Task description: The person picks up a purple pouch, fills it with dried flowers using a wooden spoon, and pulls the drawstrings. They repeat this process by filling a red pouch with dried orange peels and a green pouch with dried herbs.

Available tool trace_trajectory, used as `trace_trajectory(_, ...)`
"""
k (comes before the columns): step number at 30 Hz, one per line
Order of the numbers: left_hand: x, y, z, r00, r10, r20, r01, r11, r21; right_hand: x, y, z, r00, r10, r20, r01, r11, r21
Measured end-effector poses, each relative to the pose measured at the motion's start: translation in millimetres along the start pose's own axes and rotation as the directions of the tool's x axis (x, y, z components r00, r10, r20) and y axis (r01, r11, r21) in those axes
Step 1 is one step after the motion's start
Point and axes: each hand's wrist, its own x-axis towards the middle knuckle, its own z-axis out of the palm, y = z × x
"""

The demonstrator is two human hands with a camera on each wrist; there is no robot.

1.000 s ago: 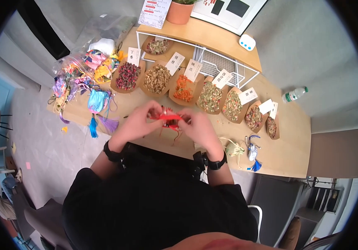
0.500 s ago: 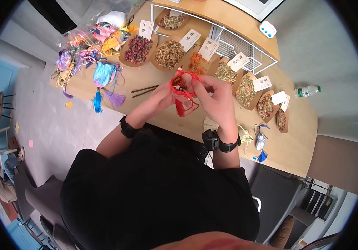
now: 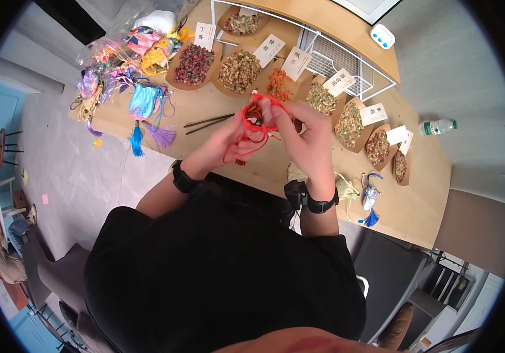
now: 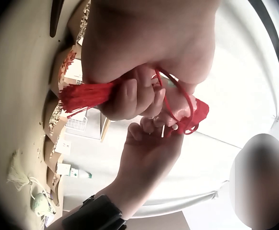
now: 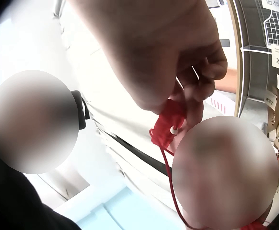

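A small red pouch (image 3: 255,114) with its mouth spread stands between both hands above the table's front part. My left hand (image 3: 224,141) grips its left side, fingers curled round it; in the left wrist view a red tassel (image 4: 87,97) sticks out beside those curled fingers. My right hand (image 3: 306,136) pinches the pouch's rim between thumb and fingers, and in the right wrist view red cloth (image 5: 170,123) with a white bead shows at the fingertips. Red cord loops hang below the pouch. Dark bits show inside it.
Paper trays of dried flowers and herbs (image 3: 238,71) with cards curve along the table (image 3: 423,217). Dark sticks (image 3: 208,123) lie left of the hands. Coloured pouches (image 3: 146,101) are heaped at left; a pale green pouch (image 3: 346,187), a blue-white pouch (image 3: 370,197) and a bottle (image 3: 438,127) stand right.
Since a second ago, the pouch has been raised away from my body and its mouth turned into view. Over the last half second the hanging cord has shifted left, across my left fingers.
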Motion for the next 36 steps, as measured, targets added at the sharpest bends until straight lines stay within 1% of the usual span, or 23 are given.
trace_trajectory(1,0.9,1.4,0.8,1.000,0.015,-0.017,-0.014,0.998,0.056,-0.5,2.1,0.2,1.000,0.013,-0.017,-0.012,1.000,0.028)
trace_trajectory(4,0.1,11.1,7.0,0.975,-0.033,-0.221,0.037,0.999,0.011,-0.2,13.1,-0.1,0.994,0.106,-0.024,-0.104,0.993,0.052)
trace_trajectory(7,-0.7,12.1,-3.4,0.970,-0.047,-0.239,0.045,0.999,-0.013,0.9,19.4,3.5,0.965,0.257,-0.046,-0.244,0.951,0.192)
trace_trajectory(10,3.7,25.7,2.7,0.899,-0.026,-0.437,0.032,0.999,0.007,5.5,39.8,12.0,0.961,0.230,-0.151,-0.189,0.950,0.249)
trace_trajectory(11,5.9,28.3,-0.6,0.874,0.054,-0.483,0.011,0.991,0.131,5.6,46.2,13.4,0.959,0.237,-0.159,-0.183,0.938,0.294)
trace_trajectory(13,12.7,34.3,-12.9,0.811,0.223,-0.541,-0.009,0.929,0.370,2.5,58.2,16.3,0.952,0.255,-0.171,-0.174,0.907,0.384)
trace_trajectory(14,18.7,37.4,-20.2,0.784,0.274,-0.557,0.050,0.866,0.497,0.8,64.4,20.3,0.949,0.282,-0.138,-0.208,0.894,0.398)
trace_trajectory(16,32.7,45.7,-33.7,0.737,0.387,-0.554,0.176,0.681,0.710,-2.2,75.5,33.3,0.942,0.329,-0.074,-0.269,0.865,0.424)
trace_trajectory(18,48.3,49.6,-30.8,0.726,0.572,-0.382,0.192,0.365,0.911,-6.5,83.7,48.5,0.921,0.388,-0.007,-0.328,0.788,0.521)
trace_trajectory(19,56.0,51.1,-25.4,0.724,0.635,-0.271,0.199,0.184,0.962,-8.9,86.0,54.5,0.909,0.416,0.029,-0.358,0.742,0.567)
trace_trajectory(22,76.0,62.8,-4.6,0.784,0.536,-0.314,0.334,0.063,0.941,-12.8,88.3,63.4,0.864,0.494,0.095,-0.404,0.567,0.718)
trace_trajectory(25,96.2,63.7,-7.4,0.850,0.438,-0.294,0.351,-0.053,0.935,-18.0,92.7,63.8,0.859,0.478,0.181,-0.429,0.483,0.763)
trace_trajectory(28,112.7,63.7,-7.9,0.883,0.407,-0.232,0.346,-0.234,0.908,-22.9,89.5,60.5,0.869,0.463,0.176,-0.419,0.498,0.759)
trace_trajectory(31,124.0,65.5,2.5,0.892,0.392,-0.224,0.326,-0.216,0.920,-29.1,89.4,59.6,0.856,0.491,0.161,-0.423,0.487,0.765)
trace_trajectory(34,132.2,64.8,-0.8,0.892,0.363,-0.269,0.347,-0.171,0.922,-32.2,94.6,57.0,0.858,0.499,0.124,-0.393,0.482,0.783)
trace_trajectory(36,135.1,65.0,0.4,0.892,0.371,-0.257,0.339,-0.175,0.924,-29.4,95.7,51.6,0.853,0.515,0.081,-0.374,0.496,0.784)
